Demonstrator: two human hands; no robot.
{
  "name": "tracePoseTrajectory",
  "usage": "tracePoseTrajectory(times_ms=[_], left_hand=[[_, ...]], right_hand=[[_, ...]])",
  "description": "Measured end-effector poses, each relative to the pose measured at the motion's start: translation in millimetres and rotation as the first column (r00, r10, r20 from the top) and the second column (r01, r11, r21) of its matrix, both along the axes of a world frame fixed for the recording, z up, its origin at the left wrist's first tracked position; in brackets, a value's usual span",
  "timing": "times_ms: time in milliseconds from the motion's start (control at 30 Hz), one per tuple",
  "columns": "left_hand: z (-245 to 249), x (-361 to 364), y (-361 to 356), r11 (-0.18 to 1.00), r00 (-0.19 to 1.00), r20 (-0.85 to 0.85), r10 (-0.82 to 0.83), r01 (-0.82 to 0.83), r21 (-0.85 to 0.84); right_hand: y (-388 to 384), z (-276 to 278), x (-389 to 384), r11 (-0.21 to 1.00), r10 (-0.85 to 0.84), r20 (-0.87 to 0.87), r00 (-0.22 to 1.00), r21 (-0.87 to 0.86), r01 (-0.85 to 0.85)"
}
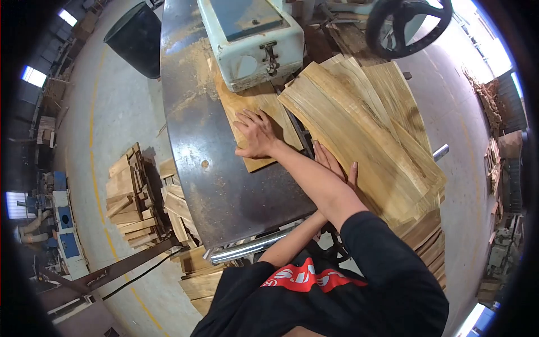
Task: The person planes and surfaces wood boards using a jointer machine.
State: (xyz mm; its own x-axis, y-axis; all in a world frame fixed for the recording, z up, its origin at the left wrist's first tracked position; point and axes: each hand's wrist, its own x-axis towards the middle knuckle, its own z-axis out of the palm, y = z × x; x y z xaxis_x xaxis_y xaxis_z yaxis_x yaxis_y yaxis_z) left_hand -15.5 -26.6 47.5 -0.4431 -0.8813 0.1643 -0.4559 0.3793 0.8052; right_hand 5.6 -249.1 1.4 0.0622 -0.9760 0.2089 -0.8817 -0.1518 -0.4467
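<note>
Two bare forearms cross in front of a black shirt with red and white print, the right one passing over the left. The right hand lies palm down on a single wooden board, its fingers spread and its thumb out to the left, so it is open and pressed to the surface rather than closed round anything. That board lies flat on a dark metal table, and its far part passes out of sight under a pale machine housing with a latch on its near face. The left hand is at the near left edge of a fanned pile of wide planks, just to the right of the table; its fingers are straight and its thumb is apart from them, but the right forearm hides part of it, and I cannot tell whether it grips a plank. Sawdust is scattered over the table, mostly left of the housing. A bright metal roller runs along the near edge. Beyond the planks stands a black handwheel; a dark bin and a stack of cut wood are on the floor to the left.
</note>
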Motion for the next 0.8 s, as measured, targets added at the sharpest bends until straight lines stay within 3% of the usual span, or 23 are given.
tracePoseTrajectory(times_ms=[133,167,200,267,300,367,433,500,600,800], left_hand=[[-19.2,-9.7,0.2,0.998,0.984,-0.173,0.050,-0.056,-0.029],[-32.7,-17.0,0.4,0.996,0.963,-0.263,0.064,-0.077,-0.041],[-44.6,-25.4,0.6,0.994,0.932,-0.354,0.075,-0.097,-0.045],[-75.3,-22.8,-2.5,1.000,0.932,-0.361,-0.017,0.022,0.010],[-71.3,-18.6,-3.6,0.999,0.940,-0.340,-0.039,0.036,-0.013],[-52.6,-9.4,-5.2,0.997,0.944,-0.327,-0.046,0.022,-0.077],[-35.7,-5.5,-7.3,0.992,0.914,-0.404,-0.020,-0.031,-0.120],[-30.8,-5.1,-7.0,0.996,0.928,-0.374,0.001,-0.035,-0.085],[-31.2,-6.3,-7.9,0.995,0.930,-0.368,0.010,-0.045,-0.087],[-35.8,-5.4,-8.2,0.989,0.939,-0.345,-0.013,-0.040,-0.146]], right_hand=[[-12.6,-18.1,-13.2,0.982,0.051,0.008,0.999,-0.180,-0.049],[-0.6,5.0,-20.4,0.991,0.082,-0.128,0.988,-0.092,-0.094],[10.5,34.5,-32.1,0.994,0.107,-0.089,0.990,0.020,-0.105],[47.1,100.5,-56.4,0.959,0.116,0.005,0.993,0.260,-0.114],[82.3,133.2,-65.1,0.975,0.052,0.035,0.998,0.215,-0.058],[160.2,180.4,-88.6,0.997,-0.075,-0.091,0.993,-0.003,0.075],[232.9,185.1,-113.2,0.941,-0.337,-0.225,0.914,-0.052,0.334],[297.3,197.3,-118.3,0.804,-0.483,-0.440,0.757,0.120,0.582],[354.1,172.5,-125.2,0.804,-0.452,-0.506,0.734,0.126,0.582],[362.8,166.7,-135.8,0.709,-0.612,-0.460,0.643,0.041,0.704]])
